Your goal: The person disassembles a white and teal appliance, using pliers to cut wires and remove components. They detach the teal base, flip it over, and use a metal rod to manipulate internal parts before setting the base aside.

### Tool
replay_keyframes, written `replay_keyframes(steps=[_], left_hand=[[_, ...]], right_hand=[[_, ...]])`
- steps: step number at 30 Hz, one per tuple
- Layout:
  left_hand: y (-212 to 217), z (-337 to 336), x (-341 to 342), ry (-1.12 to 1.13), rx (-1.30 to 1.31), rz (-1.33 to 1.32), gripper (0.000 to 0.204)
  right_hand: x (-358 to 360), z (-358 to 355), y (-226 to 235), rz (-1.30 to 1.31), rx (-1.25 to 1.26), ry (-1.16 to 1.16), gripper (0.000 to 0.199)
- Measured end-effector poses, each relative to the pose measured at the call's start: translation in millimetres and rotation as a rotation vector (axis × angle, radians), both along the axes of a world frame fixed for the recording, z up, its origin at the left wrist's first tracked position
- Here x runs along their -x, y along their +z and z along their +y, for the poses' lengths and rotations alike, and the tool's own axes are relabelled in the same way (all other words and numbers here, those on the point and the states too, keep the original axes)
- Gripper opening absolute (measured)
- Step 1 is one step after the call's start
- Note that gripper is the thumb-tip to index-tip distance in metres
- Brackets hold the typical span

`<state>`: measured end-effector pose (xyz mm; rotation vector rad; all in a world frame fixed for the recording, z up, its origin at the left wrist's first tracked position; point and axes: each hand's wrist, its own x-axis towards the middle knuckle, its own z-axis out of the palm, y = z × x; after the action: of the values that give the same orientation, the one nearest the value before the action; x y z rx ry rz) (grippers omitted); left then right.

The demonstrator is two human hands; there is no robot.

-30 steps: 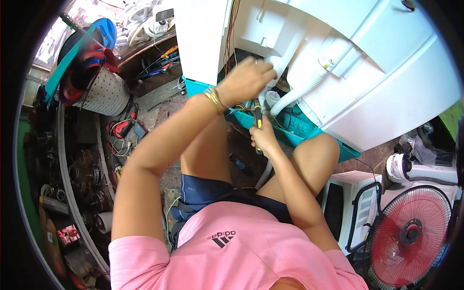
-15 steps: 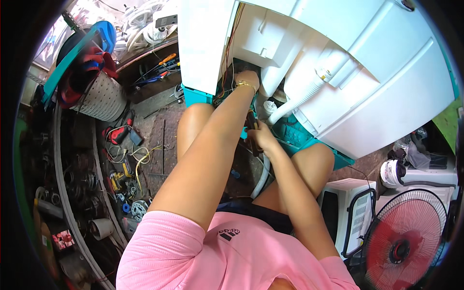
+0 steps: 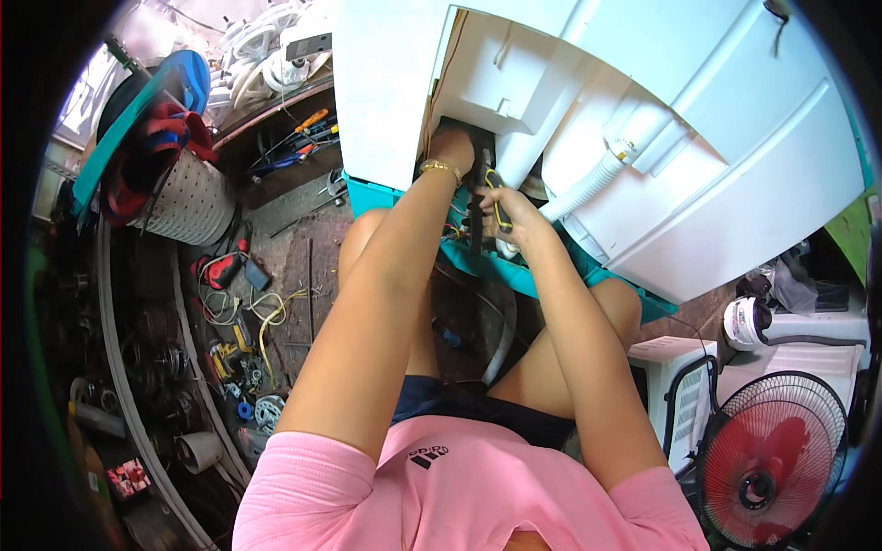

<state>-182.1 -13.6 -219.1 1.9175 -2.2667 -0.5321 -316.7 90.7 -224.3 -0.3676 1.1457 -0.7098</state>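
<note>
My left hand (image 3: 451,149) reaches deep into the open underside of a white appliance body (image 3: 381,101) with a teal base (image 3: 372,195). Its fingers are hidden inside the cavity. Beside it on the right, my right hand (image 3: 516,219) is closed around pliers (image 3: 499,204) with yellow-and-black handles, their dark end pointing up into the opening. A dark upright strip (image 3: 476,220) stands by the right fingers; I cannot tell what it is. A white corrugated hose (image 3: 593,184) runs past the right hand, and thin wires (image 3: 452,230) show near the teal base.
At left stand a perforated white tub (image 3: 188,197) and a rack of screwdrivers (image 3: 308,138). A yellow power tool (image 3: 230,349) and a red-and-black tool (image 3: 223,266) lie on the floor with tangled cables. A red-bladed fan (image 3: 772,450) and a white box-shaped unit (image 3: 675,395) are at lower right.
My right hand has moved up and closer to the opening with the pliers. My left hand has shifted slightly left, still inside the cavity. The pliers' yellow handles now show more plainly.
</note>
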Motion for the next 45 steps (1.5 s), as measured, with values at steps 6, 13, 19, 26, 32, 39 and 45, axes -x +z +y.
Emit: replay_keyframes(steps=[6,13,19,26,32,39,45], left_hand=[[-2,12,7,0.003,0.029,-0.031,0.025],[-24,29,-14,-0.091,0.332,-0.006,0.025],[-15,40,-6,-0.118,0.272,-0.053,0.024],[-17,49,-16,-0.161,0.26,-0.25,0.021],[8,75,-15,-0.262,0.35,-0.411,0.025],[175,85,-23,-0.465,1.224,-0.019,0.059],[235,35,-34,-0.428,1.163,-0.297,0.078]], right_hand=[[-6,-45,-12,0.181,-0.049,-0.084,0.016],[-10,-54,-20,0.307,-0.052,0.084,0.03],[5,-67,-28,0.234,-0.088,0.084,0.021],[-14,-52,2,0.118,-0.046,0.065,0.013],[-3,-16,3,-0.219,-0.094,-0.095,0.017],[2,7,11,-0.15,-0.032,-0.116,0.015],[-4,34,10,-0.1,0.023,-0.095,0.02]])
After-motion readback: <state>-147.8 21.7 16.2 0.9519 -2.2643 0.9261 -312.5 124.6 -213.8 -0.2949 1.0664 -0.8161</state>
